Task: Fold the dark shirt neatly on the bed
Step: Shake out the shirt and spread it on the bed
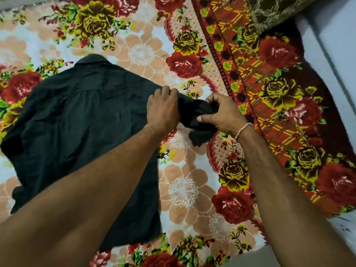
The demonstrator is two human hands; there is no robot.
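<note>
The dark shirt lies spread back-up on the floral bed sheet, collar toward the far side. Its right sleeve sticks out to the right, bunched. My left hand presses down where the sleeve meets the shoulder, fingers curled over the cloth. My right hand pinches the end of the sleeve between thumb and fingers. My left forearm crosses the lower part of the shirt and hides some of it.
A red and yellow patterned blanket lies along the bed's right side. A brownish pillow sits at the top right. The bed's edge and pale floor run down the right.
</note>
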